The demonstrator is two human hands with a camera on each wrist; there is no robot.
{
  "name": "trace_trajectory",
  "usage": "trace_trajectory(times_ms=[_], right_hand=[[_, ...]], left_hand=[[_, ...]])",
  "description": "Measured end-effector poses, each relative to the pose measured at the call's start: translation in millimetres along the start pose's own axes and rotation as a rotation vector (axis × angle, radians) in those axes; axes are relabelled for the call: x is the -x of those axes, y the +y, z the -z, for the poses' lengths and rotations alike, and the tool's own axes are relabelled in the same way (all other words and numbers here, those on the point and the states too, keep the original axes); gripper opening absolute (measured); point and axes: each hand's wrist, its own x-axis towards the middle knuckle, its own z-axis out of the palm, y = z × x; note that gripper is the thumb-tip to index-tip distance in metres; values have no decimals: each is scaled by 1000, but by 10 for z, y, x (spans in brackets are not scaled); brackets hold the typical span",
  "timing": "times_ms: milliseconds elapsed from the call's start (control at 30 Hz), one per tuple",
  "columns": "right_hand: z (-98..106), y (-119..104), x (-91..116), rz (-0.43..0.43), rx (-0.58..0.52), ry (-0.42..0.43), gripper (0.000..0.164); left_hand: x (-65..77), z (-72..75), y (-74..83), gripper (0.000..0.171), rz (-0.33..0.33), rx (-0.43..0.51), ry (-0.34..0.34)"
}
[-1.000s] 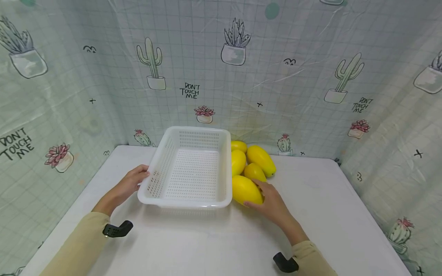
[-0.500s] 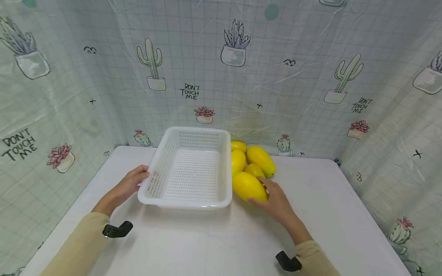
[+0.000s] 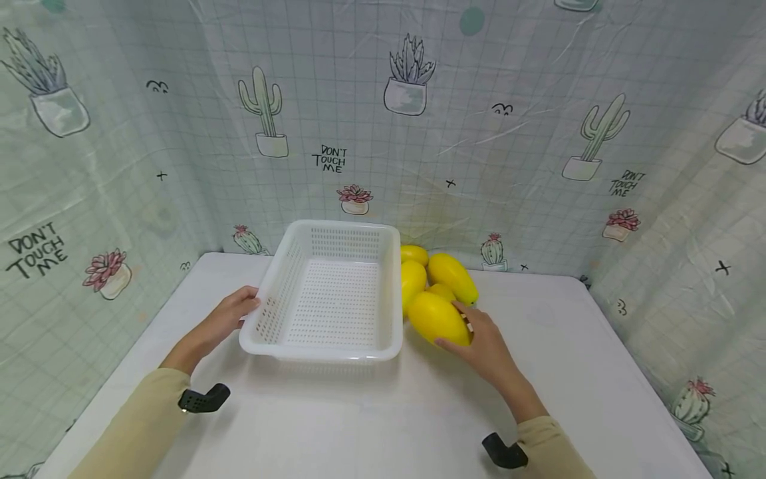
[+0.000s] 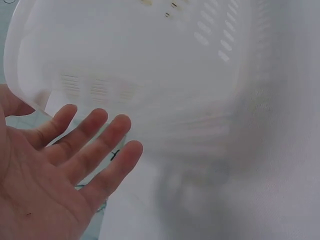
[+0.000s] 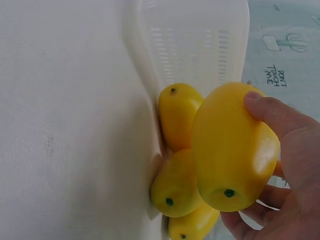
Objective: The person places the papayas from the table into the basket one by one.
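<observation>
My left hand (image 3: 226,316) is at the left rim of a white perforated plastic basket (image 3: 320,352). In the left wrist view the thumb sits at the rim of the basket (image 4: 125,50), while the long fingers lie below it, fairly straight. A large yellow mango (image 3: 437,318) is gripped by my right hand (image 3: 485,342), thumb on one side and fingers on the other. The right wrist view has this mango (image 5: 232,150) in front of several other mangoes (image 5: 181,115), partly covering them. No mango is visible inside the basket.
Several yellow mangoes (image 3: 453,276) lie close together along the basket's right side, near the back edge of the white table (image 3: 359,426). A cactus-print curtain (image 3: 479,153) hangs behind and on both sides.
My right hand has moved the front mango slightly up and to the right, away from the basket's side. The left hand and basket have stayed in place.
</observation>
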Motion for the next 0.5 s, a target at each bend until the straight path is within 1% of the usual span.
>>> trace_trajectory(times_ms=[100,200,300,500], right_hand=[[13,-7,-9,6,-12,10,81],[25,-23,-14,15,-19,17,80],[40,-37,-20,32,-26,25,80],[80,-64,-44,47,-35,39,78]], left_hand=[[6,1,29,43,-21,-53,15],[12,4,43,43,-23,-81,20],[8,1,29,43,-21,-91,20],[1,-2,-9,43,-37,-96,27]])
